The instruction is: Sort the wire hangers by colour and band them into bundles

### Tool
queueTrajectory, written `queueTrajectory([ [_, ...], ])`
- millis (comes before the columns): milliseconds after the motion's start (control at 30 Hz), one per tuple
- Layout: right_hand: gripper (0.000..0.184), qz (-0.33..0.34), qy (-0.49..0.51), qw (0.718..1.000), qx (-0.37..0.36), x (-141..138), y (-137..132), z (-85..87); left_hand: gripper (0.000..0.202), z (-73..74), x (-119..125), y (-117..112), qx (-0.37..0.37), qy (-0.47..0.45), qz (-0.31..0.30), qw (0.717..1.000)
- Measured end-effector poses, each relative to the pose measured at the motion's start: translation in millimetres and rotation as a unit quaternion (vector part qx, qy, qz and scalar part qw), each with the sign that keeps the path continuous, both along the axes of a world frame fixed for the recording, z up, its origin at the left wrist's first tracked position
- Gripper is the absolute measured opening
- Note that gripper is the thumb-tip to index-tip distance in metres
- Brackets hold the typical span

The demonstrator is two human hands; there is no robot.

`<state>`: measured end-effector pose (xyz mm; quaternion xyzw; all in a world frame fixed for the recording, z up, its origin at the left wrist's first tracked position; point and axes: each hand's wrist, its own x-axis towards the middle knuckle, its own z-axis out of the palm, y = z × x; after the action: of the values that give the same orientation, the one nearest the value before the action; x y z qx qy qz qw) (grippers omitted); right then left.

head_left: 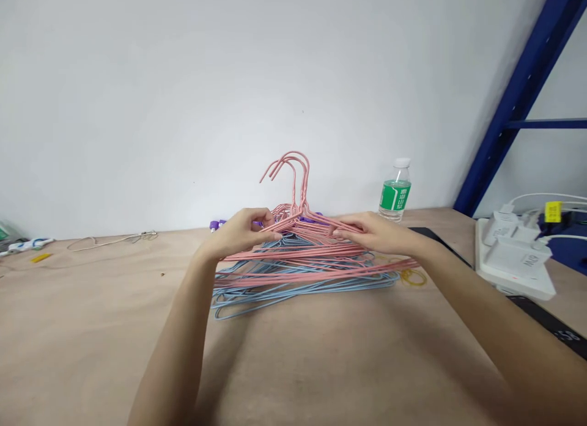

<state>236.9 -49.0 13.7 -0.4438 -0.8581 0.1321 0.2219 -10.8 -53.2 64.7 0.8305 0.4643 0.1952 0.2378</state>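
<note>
— So, how many pink hangers (301, 207) are those hands holding?

— Three hooks are standing up at twelve o'clock. More pink wire is lying beneath, too tangled for counting, over blue hangers (348, 287) I can't number either.

— And the fingers?

— The left hand (243, 233) is pinching one sloping pink shoulder, thumb and fingers nearly together; the right hand (371, 231) is gripping the opposite slope likewise.

— What's sitting around them?

— One bottle (395, 197) is standing at one o'clock; one power strip (518, 283) is lying at two, carrying at least two white plugs (518, 255). One yellow piece (41, 258) is resting at ten.

— And the room?

— A brown tabletop (321, 365) is spreading beneath everything, a white wall (183, 96) is rising behind, and one blue post (509, 102) is slanting at two o'clock.
</note>
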Motion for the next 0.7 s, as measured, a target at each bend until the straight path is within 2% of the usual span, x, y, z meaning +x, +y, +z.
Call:
queueTrajectory([
  [67,0.035,0.046,0.018,0.999,-0.013,1.7,-12.7,1.6,0.022,5.4,-5.0,-3.7,-0.041,-0.005,-0.08,0.996],
  [100,0.037,0.055,0.022,0.998,-0.018,2.0,-18.9,0.3,0.024,5.1,-6.4,-2.3,-0.035,0.017,-0.087,0.995],
  [167,0.039,0.054,0.017,0.998,-0.026,1.4,-30.1,-6.3,0.03,-1.9,-5.8,6.6,0.018,0.087,-0.025,0.996],
  [233,0.038,0.042,0.007,0.998,-0.039,-0.1,-38.6,-16.6,0.03,-15.8,-1.1,20.3,0.08,0.154,0.082,0.981],
  [300,0.036,0.026,0.008,0.998,-0.054,-1.7,-45.0,-28.4,0.024,-31.6,5.6,33.3,0.097,0.192,0.135,0.967],
  [367,0.035,0.004,0.025,0.998,-0.064,-2.5,-50.4,-39.6,0.02,-44.1,11.6,42.1,0.097,0.216,0.153,0.959],
  [433,0.038,-0.013,0.041,0.997,-0.068,-1.3,-55.3,-48.9,0.017,-50.5,15.2,45.9,0.1,0.241,0.171,0.95],
  [533,0.041,-0.008,0.057,0.996,-0.071,3.9,-61.7,-57.1,0.015,-51.0,16.4,45.3,0.111,0.262,0.185,0.941],
  [700,0.042,0.018,0.073,0.993,-0.087,12.9,-68.0,-59.3,0.011,-48.5,14.3,42.9,0.117,0.264,0.171,0.942],
])
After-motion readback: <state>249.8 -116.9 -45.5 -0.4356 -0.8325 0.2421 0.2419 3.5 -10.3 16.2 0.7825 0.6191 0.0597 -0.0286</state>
